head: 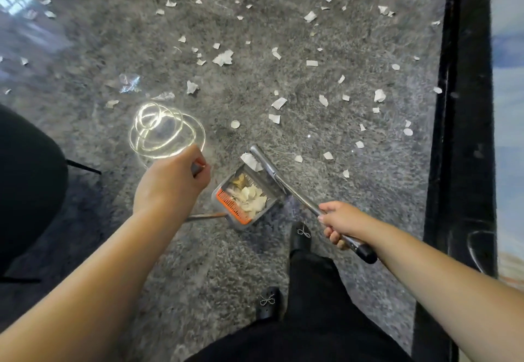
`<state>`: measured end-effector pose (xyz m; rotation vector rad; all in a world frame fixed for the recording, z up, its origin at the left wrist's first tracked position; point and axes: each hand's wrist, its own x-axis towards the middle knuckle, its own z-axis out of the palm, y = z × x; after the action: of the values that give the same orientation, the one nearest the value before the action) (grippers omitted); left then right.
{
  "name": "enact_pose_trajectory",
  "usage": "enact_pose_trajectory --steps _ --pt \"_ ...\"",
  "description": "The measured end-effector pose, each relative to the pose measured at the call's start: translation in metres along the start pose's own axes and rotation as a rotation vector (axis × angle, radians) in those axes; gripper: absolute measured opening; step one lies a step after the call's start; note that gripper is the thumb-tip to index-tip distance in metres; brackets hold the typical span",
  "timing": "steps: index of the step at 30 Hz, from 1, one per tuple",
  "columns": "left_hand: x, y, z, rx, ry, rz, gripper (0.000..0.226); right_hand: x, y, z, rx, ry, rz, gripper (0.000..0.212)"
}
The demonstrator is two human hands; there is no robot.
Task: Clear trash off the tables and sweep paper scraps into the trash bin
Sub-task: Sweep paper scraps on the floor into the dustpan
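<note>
— Hands first: how do they stand?
— Left hand (173, 183) is closed on a thin handle; right hand (341, 224) is wrapped round the metal broom handle (295, 195).
— And the dustpan (243, 201)?
— On the grey floor (340, 191) between the hands, holding a heap of paper, orange comb along its near-left edge.
— Loose paper scraps (279, 103)?
— Scattered farther out — thickest far and right, short of the black strip (462, 106).

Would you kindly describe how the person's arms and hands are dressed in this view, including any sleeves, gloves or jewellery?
Both forearms are bare as far as the frame shows: no sleeves, gloves, watch or bracelets. The left hand and right hand show no rings or markings on the fingers. Below them, black trousers and black shoes with small silver bows are worn.
</note>
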<state>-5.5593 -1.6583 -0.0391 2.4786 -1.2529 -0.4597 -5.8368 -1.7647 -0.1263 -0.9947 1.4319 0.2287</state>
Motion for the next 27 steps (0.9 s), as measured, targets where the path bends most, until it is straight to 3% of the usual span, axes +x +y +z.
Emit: enact_pose_trajectory --steps 9,16,22,27 --pt "0.06 -0.032 -0.015 0.044 0.064 -0.153 0.012 0.074 -0.096 -0.027 -0.087 -0.003 0.052 0.044" --pt "0.107 -0.032 -0.003 0.117 -0.004 -0.263 0.012 0.13 -0.161 -0.05 -0.213 -0.034 0.035 0.038" --pt "0.136 -0.035 -0.003 0.177 0.006 -0.257 0.013 0.169 -0.192 -0.047 -0.316 -0.06 0.07 0.015" --pt "0.142 -0.034 0.002 0.221 -0.024 -0.275 0.014 0.182 -0.202 -0.03 -0.425 -0.12 0.063 0.023"
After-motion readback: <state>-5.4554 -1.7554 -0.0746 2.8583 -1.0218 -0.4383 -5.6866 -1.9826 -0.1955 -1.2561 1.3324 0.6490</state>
